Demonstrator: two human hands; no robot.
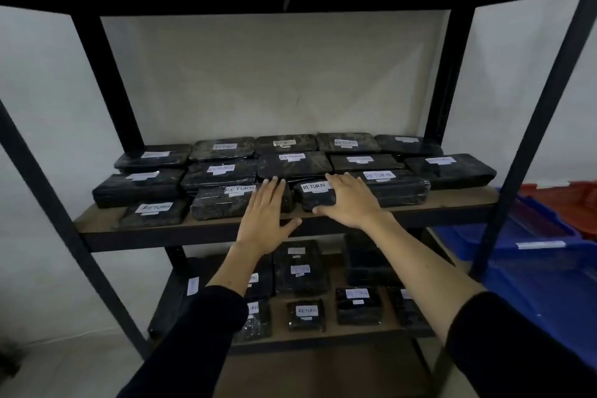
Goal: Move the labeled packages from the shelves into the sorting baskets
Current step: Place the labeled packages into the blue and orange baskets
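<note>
On the crowded shelf, left hand and right hand lie flat, fingers straight, on neighbouring packages; slick wrap may slip, dragging neighbours off.

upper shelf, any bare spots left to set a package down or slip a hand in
Bare board shows at the upper shelf's right front corner, beside the rightmost package, and in a thin strip along the front left edge. Elsewhere packages sit edge to edge in rows to the back. The left hand and right hand lie flat on two front RETURN packages.
</note>
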